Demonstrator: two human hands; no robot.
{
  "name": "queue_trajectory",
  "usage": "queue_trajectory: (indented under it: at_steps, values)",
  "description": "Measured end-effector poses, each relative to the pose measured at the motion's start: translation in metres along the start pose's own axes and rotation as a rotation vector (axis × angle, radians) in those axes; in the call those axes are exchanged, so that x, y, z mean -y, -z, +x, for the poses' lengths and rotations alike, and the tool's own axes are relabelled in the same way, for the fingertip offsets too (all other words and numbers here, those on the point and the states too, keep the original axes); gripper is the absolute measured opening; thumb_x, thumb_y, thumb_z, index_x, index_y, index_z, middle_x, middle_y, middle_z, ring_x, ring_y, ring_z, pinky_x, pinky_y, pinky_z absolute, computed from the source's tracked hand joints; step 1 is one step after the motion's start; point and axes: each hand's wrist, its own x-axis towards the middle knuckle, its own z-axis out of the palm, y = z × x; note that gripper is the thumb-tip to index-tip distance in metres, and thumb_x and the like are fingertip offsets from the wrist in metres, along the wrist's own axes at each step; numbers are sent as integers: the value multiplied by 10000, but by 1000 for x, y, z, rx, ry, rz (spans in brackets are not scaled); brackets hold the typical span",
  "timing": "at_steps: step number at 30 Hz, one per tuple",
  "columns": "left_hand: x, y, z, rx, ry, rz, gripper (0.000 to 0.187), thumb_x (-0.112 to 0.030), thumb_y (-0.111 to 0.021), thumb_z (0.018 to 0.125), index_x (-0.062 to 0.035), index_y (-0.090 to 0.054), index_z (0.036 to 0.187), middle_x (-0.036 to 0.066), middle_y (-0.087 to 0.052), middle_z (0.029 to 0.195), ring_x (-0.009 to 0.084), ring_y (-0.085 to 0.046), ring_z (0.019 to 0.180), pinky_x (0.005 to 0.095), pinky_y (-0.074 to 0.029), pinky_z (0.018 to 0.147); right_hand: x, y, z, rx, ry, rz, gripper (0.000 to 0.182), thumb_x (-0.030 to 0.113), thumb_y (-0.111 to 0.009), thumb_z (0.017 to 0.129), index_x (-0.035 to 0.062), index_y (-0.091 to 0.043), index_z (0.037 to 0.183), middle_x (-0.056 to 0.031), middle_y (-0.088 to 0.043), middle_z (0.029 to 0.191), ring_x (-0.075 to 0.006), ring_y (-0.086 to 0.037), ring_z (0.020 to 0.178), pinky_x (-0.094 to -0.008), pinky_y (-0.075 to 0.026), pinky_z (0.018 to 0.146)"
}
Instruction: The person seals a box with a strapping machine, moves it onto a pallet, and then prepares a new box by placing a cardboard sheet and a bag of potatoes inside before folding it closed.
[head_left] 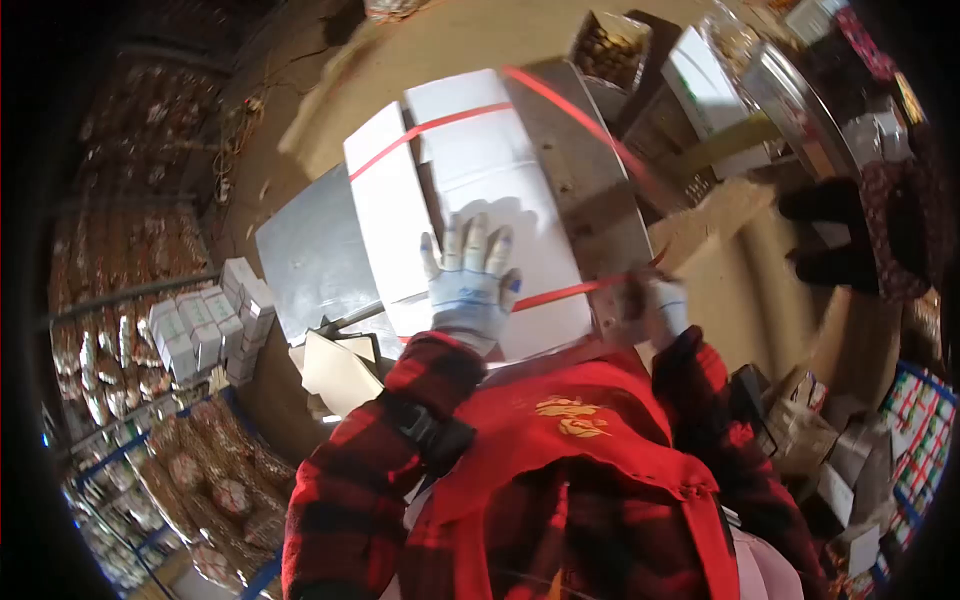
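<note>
A white cardboard box (500,210) lies on a metal table, with a red strap (460,122) around its far end and another red strap (555,294) across its near end. My left hand (468,285), in a white glove with blue fingertips, presses flat on the box with fingers spread. Off the box's near right corner, my gloved right hand (664,306) is closed at the end of the near strap; motion blurs its fingers. A loose length of red strap (570,108) runs from the far end toward the right.
The metal table (318,255) extends left of the box. White boxes (205,325) are stacked at the left, near shelves of wrapped goods (215,480). Flattened cardboard (745,270) lies to the right, where a person in dark trousers (835,235) stands. An open carton (610,55) sits beyond the table.
</note>
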Motion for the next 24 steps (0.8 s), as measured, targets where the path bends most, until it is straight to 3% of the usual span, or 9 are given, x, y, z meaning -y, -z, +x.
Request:
queue_trajectory:
  at_steps: [3,6,8,11,13,14,16,19,24]
  values:
    - [-4,1,2,19,-7,56,529,-297,-519,786,-177,-422,1292,94,-324,1386,329,-251,1289,567,-74,1045,33,26,-19,-216,594,-458,295,129,-593,790,73,-539,1074,-50,-555,657,-183,-544,537,-291,-438,479]
    - [-7,2,2,54,-16,105,552,-283,-517,784,-182,-400,1314,97,-309,1398,327,-245,1295,540,-72,1058,47,-7,-52,-29,941,-1170,523,72,-630,697,96,-464,1194,-106,-555,821,-269,-579,709,-376,-476,614]
    - [-9,3,3,83,-10,156,559,-285,-497,794,-184,-380,1332,100,-299,1406,334,-230,1305,528,-71,1063,33,-36,-35,129,826,-1551,427,153,-583,699,123,-521,1121,-135,-559,937,-303,-592,811,-420,-484,672]
    - [-8,0,2,79,-32,187,563,-339,-489,790,-192,-383,1323,86,-290,1411,316,-225,1307,536,-52,1062,-25,8,82,-142,680,-1648,119,202,-575,708,154,-610,811,-88,-600,763,-264,-617,665,-387,-495,568]
    - [-11,0,3,97,-34,218,523,-294,-435,837,-187,-365,1344,85,-278,1426,318,-237,1306,486,-70,1073,-32,109,136,-561,815,-1673,101,130,-512,778,148,-605,743,-64,-610,681,-222,-616,564,-376,-492,491]
    - [-12,1,4,111,-32,234,523,-289,-432,841,-188,-359,1349,83,-275,1428,318,-237,1306,481,-78,1073,-57,210,195,-469,987,-1409,234,330,-586,755,104,-615,809,-106,-627,807,-274,-630,706,-377,-498,594]
    - [-13,-1,3,104,-34,237,527,-288,-438,836,-189,-359,1347,85,-281,1422,322,-239,1302,488,-92,1067,-40,328,187,-526,399,-1653,147,175,-487,823,102,-614,808,-119,-630,793,-276,-626,729,-374,-510,624]
    - [-10,-4,4,59,-53,206,528,-291,-457,822,-188,-374,1334,94,-304,1402,332,-246,1293,512,-117,1054,-33,406,175,-626,400,-1373,245,229,-464,877,55,-634,854,-152,-642,832,-280,-630,668,-384,-510,568]
    - [-13,-3,3,57,-54,199,512,-281,-452,827,-179,-397,1325,97,-321,1395,345,-262,1283,499,-169,1046,42,174,50,177,236,254,254,221,-489,897,11,-617,963,-67,-629,792,-181,-606,634,-282,-490,560]
